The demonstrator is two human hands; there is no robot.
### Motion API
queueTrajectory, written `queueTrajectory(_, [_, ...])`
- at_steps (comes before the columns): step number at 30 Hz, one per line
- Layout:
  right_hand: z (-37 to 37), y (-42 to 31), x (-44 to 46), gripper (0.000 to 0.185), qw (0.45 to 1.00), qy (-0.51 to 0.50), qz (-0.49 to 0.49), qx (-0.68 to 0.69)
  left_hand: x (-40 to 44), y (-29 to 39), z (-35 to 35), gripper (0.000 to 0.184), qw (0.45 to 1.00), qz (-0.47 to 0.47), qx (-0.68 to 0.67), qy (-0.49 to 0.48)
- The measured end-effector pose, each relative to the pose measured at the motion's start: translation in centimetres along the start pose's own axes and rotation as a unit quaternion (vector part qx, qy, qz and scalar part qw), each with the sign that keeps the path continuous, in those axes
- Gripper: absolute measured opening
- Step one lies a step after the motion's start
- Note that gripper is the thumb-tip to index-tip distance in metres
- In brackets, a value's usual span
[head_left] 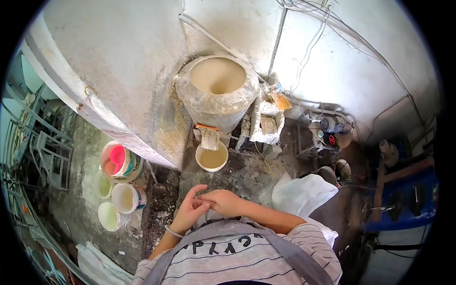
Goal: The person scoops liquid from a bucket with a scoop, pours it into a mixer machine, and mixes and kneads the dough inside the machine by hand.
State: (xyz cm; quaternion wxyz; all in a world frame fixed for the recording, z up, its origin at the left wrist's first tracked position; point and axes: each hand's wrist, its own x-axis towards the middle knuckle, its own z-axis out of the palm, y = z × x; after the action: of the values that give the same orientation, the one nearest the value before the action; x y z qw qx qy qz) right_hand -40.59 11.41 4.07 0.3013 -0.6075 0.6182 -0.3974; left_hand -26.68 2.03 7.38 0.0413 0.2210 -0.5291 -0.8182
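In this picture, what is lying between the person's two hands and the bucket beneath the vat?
In the head view, only stained floor shows between the bucket and the left hand and right hand; no object lies there.

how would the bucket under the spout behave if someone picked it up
The bucket would probably feel heavy for its size, since it seems to hold plenty of cloudy tan liquid. With its top open, a tilt or jolt could make it slosh.

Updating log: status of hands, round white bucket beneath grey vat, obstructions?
Left hand touching right hand, nothing visibly held. Bucket holds beige liquid. White plastic sack at right, not between hands and bucket.
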Motion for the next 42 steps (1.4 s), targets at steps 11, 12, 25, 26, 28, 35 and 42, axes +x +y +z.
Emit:
queueTrajectory(11, [-2.2,-2.1,0.2,0.02,0.97,0.137,0.199,0.002,1.6,0.1,1.2,0.052,0.997,0.06,-0.056,-0.004])
queueTrajectory(12, [-2.2,-2.1,0.1,0.02,0.97,0.138,0.199,-0.01,1.6,0.2,1.2,0.052,0.997,0.059,-0.057,-0.005])
queueTrajectory(25, [0.5,-0.4,-0.7,0.019,0.997,0.076,0.008,-0.008,0.7,-1.1,0.7,0.051,0.999,0.01,-0.035,0.005])
queueTrajectory(26, [0.7,-0.3,-0.7,0.02,0.998,0.062,-0.004,0.012,0.7,-1.4,0.7,0.051,0.999,0.005,-0.04,0.008])
queueTrajectory(28, [0.4,-0.9,-1.0,0.017,0.998,0.045,0.049,-0.018,0.6,-1.9,0.6,0.051,0.999,-0.006,-0.048,0.014])
queueTrajectory(35, [0.6,-1.3,-1.0,0.017,0.975,0.125,0.181,-0.043,0.3,-2.2,0.8,0.051,0.996,-0.011,-0.077,0.049])
queueTrajectory(42, [0.2,-1.4,-1.3,0.017,0.973,0.125,0.182,-0.063,0.3,-1.9,0.3,0.052,0.999,0.015,-0.031,0.027])
